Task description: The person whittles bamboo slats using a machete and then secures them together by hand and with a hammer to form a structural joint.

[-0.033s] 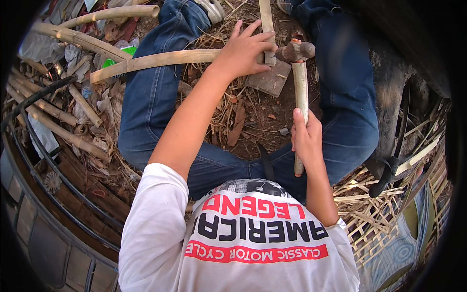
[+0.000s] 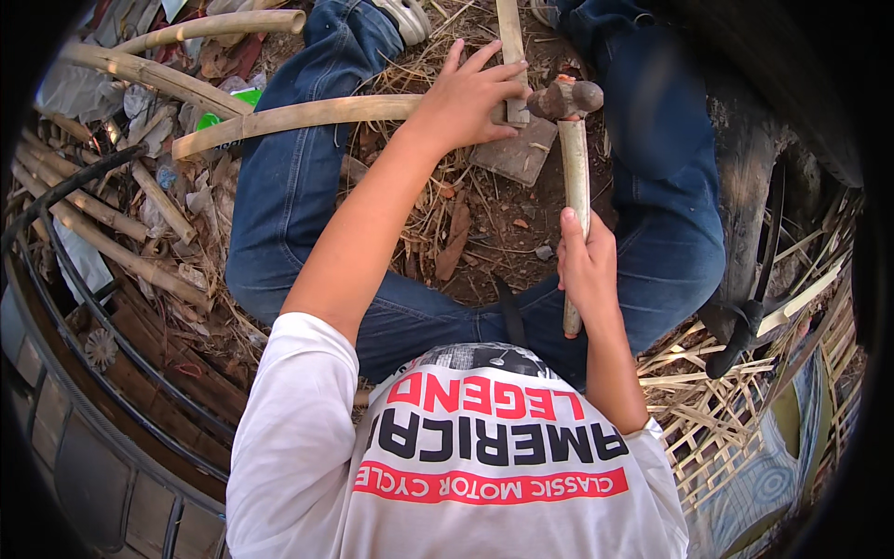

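My left hand [image 2: 470, 96] rests palm down over pale bamboo strips, its outer fingers spread. Its thumb and index finger sit at the near end of an upright strip [image 2: 511, 37], pinning it. A long curved bamboo strip [image 2: 289, 123] runs leftward from under this hand across my left thigh; its covered end is hidden. Beneath the thumb a flat brownish block [image 2: 517, 156] lies on the ground. My right hand [image 2: 589, 265] is wrapped round the wooden handle of a hammer [image 2: 575, 168]. The rusty hammer head is just right of the upright strip's end.
More bamboo pieces [image 2: 158, 74] lie at the upper left among leaves and plastic litter. A black metal frame [image 2: 93, 307] curves along the left. At right stand a dark weathered log [image 2: 740, 186] and a woven bamboo lattice [image 2: 736, 447]. My jean-clad legs flank the work.
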{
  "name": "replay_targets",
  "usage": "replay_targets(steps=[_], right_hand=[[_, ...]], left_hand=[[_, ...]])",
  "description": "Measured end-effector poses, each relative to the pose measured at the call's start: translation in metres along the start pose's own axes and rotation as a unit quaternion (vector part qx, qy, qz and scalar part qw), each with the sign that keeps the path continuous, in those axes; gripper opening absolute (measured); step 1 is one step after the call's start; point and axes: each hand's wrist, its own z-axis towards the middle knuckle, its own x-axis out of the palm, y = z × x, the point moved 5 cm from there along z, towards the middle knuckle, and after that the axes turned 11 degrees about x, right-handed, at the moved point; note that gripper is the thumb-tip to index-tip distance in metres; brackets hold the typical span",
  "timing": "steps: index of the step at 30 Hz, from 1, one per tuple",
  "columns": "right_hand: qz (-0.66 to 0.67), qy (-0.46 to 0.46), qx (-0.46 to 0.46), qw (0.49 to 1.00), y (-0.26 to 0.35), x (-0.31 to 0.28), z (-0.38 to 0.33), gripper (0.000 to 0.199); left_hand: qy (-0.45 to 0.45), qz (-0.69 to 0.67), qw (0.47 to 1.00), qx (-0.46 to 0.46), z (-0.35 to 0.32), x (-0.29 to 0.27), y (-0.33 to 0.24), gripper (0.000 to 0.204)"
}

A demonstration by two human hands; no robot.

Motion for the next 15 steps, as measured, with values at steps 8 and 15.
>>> replay_targets(steps=[8, 15], right_hand=[[0.05, -0.005, -0.002, 0.999, 0.005, 0.002, -0.001, 0.038], [0.038, -0.012, 0.006, 0.999, 0.012, -0.002, -0.007, 0.036]], left_hand=[[0.013, 0.006, 1.0, -0.01, 0.0, 0.002, 0.001, 0.05], [0.026, -0.005, 0.999, -0.035, -0.002, 0.005, 0.004, 0.047]])
